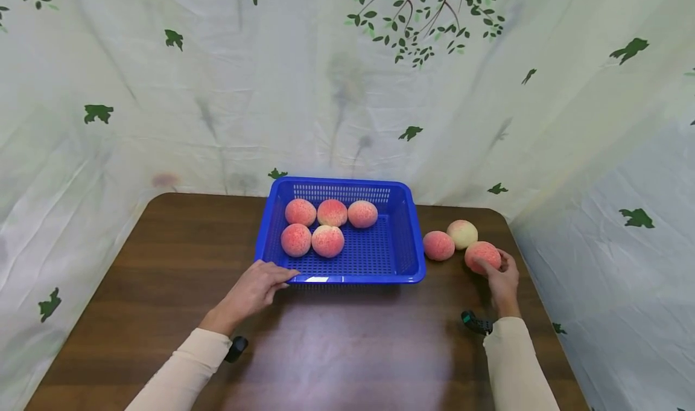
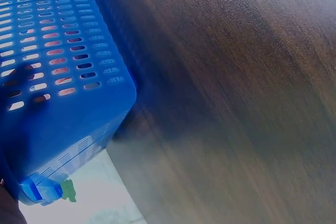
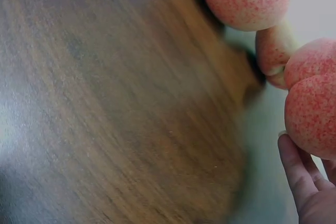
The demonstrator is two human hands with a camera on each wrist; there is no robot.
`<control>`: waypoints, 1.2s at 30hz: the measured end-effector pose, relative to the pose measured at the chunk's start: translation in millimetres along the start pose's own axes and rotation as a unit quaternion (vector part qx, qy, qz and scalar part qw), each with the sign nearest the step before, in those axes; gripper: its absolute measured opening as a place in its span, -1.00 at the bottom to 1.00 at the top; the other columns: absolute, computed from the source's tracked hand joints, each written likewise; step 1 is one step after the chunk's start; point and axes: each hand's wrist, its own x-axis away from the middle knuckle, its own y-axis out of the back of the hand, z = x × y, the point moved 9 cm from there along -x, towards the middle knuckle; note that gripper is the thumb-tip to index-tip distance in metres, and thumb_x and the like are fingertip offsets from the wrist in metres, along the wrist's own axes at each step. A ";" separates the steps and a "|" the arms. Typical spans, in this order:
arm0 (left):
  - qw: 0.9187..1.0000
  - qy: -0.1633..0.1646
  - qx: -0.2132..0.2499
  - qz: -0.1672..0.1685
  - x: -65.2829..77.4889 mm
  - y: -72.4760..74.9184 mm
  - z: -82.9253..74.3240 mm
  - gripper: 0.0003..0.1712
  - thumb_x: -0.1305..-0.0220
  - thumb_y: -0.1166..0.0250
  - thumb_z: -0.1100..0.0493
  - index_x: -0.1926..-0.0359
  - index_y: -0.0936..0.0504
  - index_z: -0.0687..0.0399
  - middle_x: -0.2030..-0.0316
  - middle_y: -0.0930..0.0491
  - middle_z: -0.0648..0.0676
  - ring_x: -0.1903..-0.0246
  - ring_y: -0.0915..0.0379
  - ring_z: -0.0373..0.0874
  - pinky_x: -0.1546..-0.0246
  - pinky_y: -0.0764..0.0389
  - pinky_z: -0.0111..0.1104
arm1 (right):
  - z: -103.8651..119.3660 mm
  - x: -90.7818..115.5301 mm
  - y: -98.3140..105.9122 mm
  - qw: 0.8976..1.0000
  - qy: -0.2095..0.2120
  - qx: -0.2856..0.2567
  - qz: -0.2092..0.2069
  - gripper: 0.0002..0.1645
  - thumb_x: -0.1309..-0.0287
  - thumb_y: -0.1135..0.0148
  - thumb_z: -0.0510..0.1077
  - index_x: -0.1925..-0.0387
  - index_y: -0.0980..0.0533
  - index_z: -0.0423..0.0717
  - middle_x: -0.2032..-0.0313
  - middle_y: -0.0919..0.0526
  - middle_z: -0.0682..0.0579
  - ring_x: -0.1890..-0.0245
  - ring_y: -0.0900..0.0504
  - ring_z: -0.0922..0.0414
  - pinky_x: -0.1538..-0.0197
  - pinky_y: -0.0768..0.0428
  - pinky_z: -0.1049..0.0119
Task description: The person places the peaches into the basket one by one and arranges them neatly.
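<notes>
A blue plastic basket with slotted walls stands on the table, several pinkish-red peaches grouped in its left part. At its front left corner my left hand grips the rim; in the left wrist view only a dark bit of that hand shows beside the basket. Right of the basket, my right hand holds a red peach, fingers on its right side and thumb in front. The right wrist view shows this peach against the fingers. Beside it lie a pale yellow peach and another red peach.
The brown wooden table has its right edge close to my right hand. A white cloth printed with green leaves hangs behind and around the table. A dark band with a device is on my right wrist, another on my left.
</notes>
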 end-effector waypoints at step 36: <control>1.000 0.006 0.004 0.010 -0.5 -1.3 3.3 -0.61 -0.08 -0.41 0.32 0.01 -0.71 0.08 0.16 -0.72 -0.01 0.25 -0.59 -0.10 0.22 -0.45 -0.22 | 90.9 37.7 -86.0 0.987 0.023 -0.091 0.127 -0.27 -0.09 -0.42 -0.06 -0.23 -0.25 0.06 -0.11 -0.41 0.00 0.14 -0.55 0.19 0.07 -0.56 0.40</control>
